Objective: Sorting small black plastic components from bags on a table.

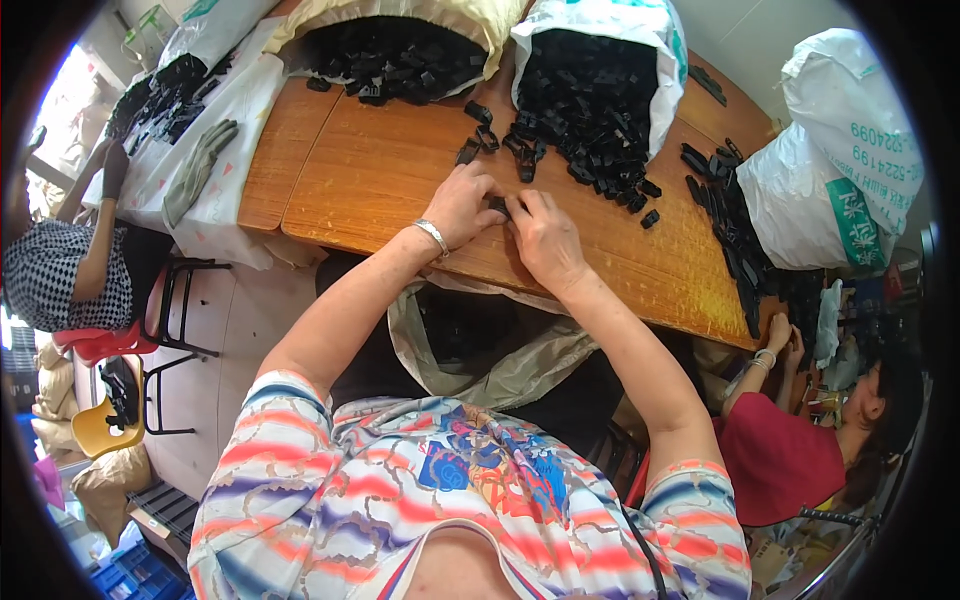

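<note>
My left hand point(466, 207) and my right hand point(543, 236) meet over the front part of the wooden table point(380, 180). Between their fingertips they pinch a small black plastic part point(497, 205), mostly covered by the fingers. Just beyond my hands lie a few loose black plastic parts point(526, 155) of the same kind. An open white sack point(672, 70) spills a large heap of black parts point(600, 120) toward me. To its left, a tan sack point(500, 30) gapes open, full of black parts. In my lap sits an open beige sack point(405, 340) with a dark inside.
At the right, a full white sack point(810, 190) stands beside long black pieces point(735, 240). A co-worker in red point(780, 455) sits there. On the left, another person in a checked top point(70, 270) works at a covered table holding a grey glove point(200, 170). A yellow stool point(105, 420) stands behind.
</note>
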